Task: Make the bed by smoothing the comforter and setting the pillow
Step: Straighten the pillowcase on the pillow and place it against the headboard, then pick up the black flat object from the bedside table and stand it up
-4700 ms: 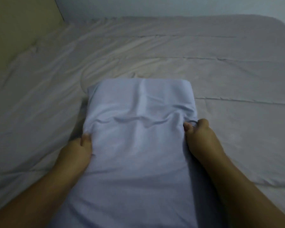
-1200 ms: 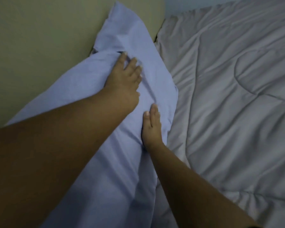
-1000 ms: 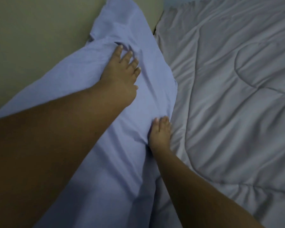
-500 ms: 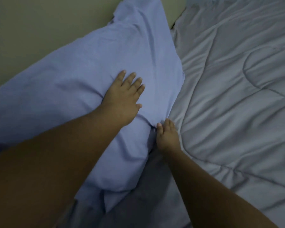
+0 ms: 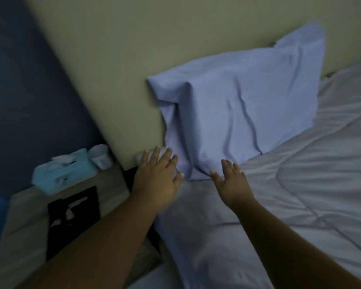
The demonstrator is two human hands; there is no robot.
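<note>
A pale blue pillow (image 5: 238,105) leans upright against the beige headboard (image 5: 133,59) at the head of the bed. The light grey quilted comforter (image 5: 300,184) covers the bed below and to the right of it. My left hand (image 5: 157,180) lies flat with fingers spread at the pillow's lower left corner, at the bed's edge. My right hand (image 5: 231,180) is flat with straight fingers on the comforter, its fingertips at the pillow's bottom edge. Neither hand grips anything.
A wooden bedside table (image 5: 29,215) stands left of the bed, bearing a teal tissue box (image 5: 65,172), a white cup (image 5: 100,157) and a black-patterned item (image 5: 73,209). A dark blue wall (image 5: 19,90) rises behind it.
Both hands have slid down off the pillow's face to its bottom edge. The view has swung left, bringing the whole pillow and the bedside table into sight.
</note>
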